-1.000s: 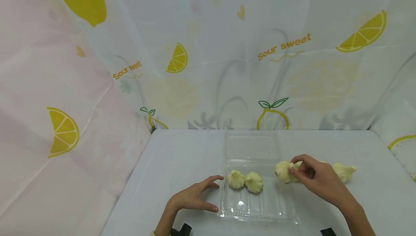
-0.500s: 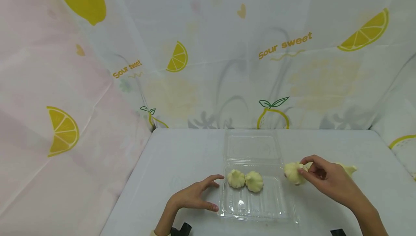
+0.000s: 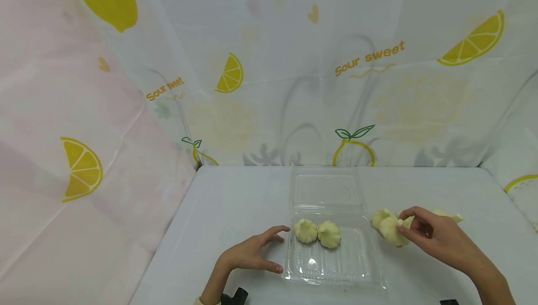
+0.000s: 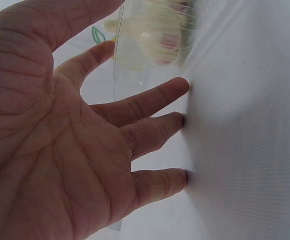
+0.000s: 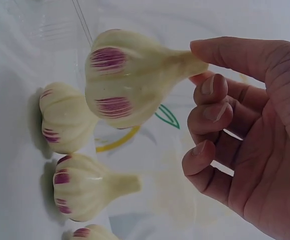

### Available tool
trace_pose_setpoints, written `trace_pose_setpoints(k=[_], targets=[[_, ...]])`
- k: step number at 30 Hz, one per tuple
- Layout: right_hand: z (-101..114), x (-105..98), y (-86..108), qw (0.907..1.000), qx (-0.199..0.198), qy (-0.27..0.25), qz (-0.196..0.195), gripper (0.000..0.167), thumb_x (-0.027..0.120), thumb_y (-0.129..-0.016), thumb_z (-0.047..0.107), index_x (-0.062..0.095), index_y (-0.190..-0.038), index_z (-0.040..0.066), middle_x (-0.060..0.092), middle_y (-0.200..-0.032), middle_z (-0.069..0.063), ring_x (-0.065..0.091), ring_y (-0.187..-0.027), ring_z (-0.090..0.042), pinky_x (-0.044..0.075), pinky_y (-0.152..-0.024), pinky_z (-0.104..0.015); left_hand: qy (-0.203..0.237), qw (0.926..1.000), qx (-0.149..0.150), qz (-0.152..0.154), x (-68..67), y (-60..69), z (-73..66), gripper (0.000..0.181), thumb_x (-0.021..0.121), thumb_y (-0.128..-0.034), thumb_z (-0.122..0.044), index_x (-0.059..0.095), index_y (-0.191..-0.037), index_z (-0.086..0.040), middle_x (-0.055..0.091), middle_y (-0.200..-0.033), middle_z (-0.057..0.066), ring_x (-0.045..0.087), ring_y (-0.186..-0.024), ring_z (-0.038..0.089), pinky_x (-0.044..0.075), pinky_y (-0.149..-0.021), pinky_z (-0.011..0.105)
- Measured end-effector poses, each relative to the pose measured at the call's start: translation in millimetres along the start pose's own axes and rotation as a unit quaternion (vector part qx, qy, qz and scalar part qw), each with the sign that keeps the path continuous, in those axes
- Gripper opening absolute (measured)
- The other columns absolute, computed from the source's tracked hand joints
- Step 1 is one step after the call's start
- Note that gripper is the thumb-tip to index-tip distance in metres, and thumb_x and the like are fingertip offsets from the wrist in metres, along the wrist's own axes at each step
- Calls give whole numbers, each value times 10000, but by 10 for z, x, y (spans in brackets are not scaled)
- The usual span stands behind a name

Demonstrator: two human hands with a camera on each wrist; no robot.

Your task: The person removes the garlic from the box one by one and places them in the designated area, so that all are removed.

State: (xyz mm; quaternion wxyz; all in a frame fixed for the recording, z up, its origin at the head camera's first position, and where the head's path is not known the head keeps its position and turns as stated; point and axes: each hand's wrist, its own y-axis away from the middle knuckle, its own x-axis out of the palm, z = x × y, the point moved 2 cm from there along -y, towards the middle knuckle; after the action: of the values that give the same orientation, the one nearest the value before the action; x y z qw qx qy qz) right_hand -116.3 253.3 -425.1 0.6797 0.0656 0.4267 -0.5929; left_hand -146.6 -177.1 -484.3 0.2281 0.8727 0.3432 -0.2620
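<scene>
Thumb and index finger of my right hand (image 3: 439,235) (image 5: 245,115) pinch the stem of a garlic bulb (image 3: 391,232) (image 5: 127,80), its pale body marked with purple streaks in the right wrist view. Other bulbs (image 5: 92,187) stand in a row beyond it. Two bulbs (image 3: 305,231) (image 3: 329,234) sit side by side in the clear plastic box (image 3: 323,270), whose lid is folded back. My left hand (image 3: 252,252) (image 4: 84,135) is at the box's left side, fingers spread, with several fingertips on the white table.
The folded-back lid (image 3: 326,190) lies behind the box, towards the table's back edge. More bulbs (image 3: 454,216) are partly hidden behind the right hand. A lemon-patterned cloth (image 3: 269,85) hangs behind the white table (image 3: 235,197).
My right hand has moved to the right with the pinched bulb and slightly nearer the front, uncovering a bulb behind it. The left hand has stayed in place.
</scene>
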Motion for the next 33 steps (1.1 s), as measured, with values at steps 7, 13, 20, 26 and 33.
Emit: trace_pose_setpoints(k=[7,13,20,26,33], targets=[[-97,36,58,9996,-116,-215,147,317,788,-797,-16,645,-993,189,495,-655,186,440,-511,5,350,-452,-146,21,10000,-51,0,0,5,-20,875,816,-789,-453,308,-1497,-368,573,-1302,-86,438,-1325,185,359,-1057,523],[-179,72,99,9993,-177,-248,203,333,788,-783,-36,646,-991,182,496,-672,191,453,-530,13,359,-460,-147,61,9999,-88,21,3,13,-41,872,814,-796,-437,307,-1501,-359,569,-1312,-74,428,-1336,201,355,-1058,534],[-238,114,122,9990,-207,-277,268,308,788,-788,-26,649,-974,176,493,-678,191,459,-543,9,369,-471,-149,37,10000,-56,-1,6,12,-27,871,816,-795,-438,306,-1498,-369,571,-1305,-80,434,-1328,186,358,-1059,521],[-278,162,135,9989,-253,-100,381,306,811,-774,13,633,-948,192,473,-677,217,445,-556,30,367,-476,-154,12,10000,-41,-13,9,10,-13,876,816,-793,-446,300,-1498,-379,571,-1305,-87,435,-1325,182,360,-1057,516],[-303,193,145,9980,-183,103,594,261,806,-802,71,619,-941,190,432,-670,232,407,-546,50,364,-457,-190,-18,10000,3,-27,6,10,-11,866,816,-798,-431,307,-1496,-365,572,-1299,-84,447,-1314,177,369,-1055,497]])
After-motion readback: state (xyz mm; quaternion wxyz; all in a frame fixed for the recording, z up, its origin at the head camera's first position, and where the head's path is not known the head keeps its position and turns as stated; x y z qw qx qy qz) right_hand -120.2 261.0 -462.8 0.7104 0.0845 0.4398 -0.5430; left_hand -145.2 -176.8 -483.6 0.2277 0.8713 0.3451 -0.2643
